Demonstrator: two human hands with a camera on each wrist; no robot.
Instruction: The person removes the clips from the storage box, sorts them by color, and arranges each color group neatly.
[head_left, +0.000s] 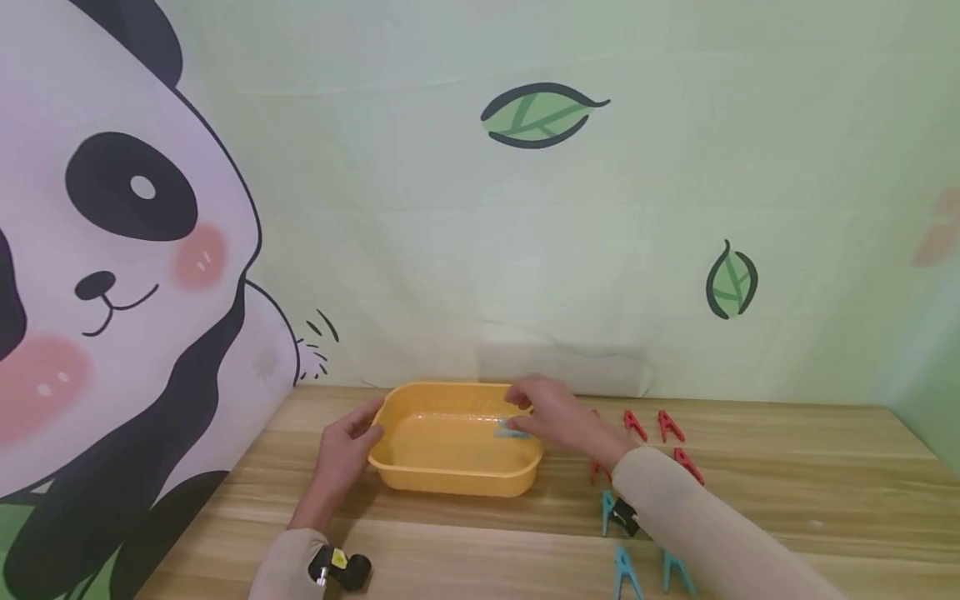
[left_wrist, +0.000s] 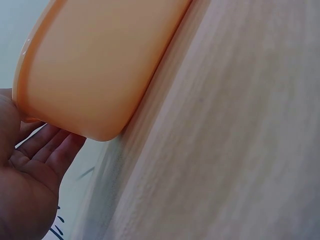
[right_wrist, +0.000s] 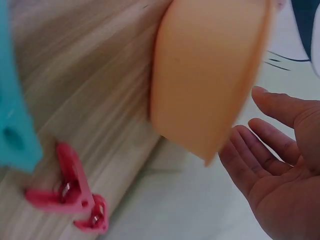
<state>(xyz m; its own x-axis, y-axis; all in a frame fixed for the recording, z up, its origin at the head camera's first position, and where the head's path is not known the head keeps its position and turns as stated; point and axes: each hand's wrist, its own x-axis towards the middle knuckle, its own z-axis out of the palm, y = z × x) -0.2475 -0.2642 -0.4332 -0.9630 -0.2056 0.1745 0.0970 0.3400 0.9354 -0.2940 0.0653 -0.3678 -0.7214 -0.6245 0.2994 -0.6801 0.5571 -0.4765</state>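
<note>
A yellow plastic basin [head_left: 453, 482] stands on the wooden table, its outer wall [left_wrist: 100, 65] filling much of the left wrist view. My left hand [head_left: 343, 446] grips the basin's left rim, thumb at the rim and fingers [left_wrist: 65, 152] against the outside. Over the basin's right side hovers my right hand [head_left: 558, 414], thumb and fingers spread apart; the right wrist view shows nothing between the fingers [right_wrist: 275, 142]. Just below that hand, a light-blue clothespin [head_left: 512, 430] appears inside the basin, partly hidden by the thumb; whether it is touching the basin floor I cannot tell.
Several red clothespins [head_left: 671, 427] lie on the table right of the basin, some partly behind the right arm. Nearer the front are a few blue clothespins [head_left: 625, 573]. A wall with a panda picture [head_left: 135, 208] rises behind the table [head_left: 450, 550].
</note>
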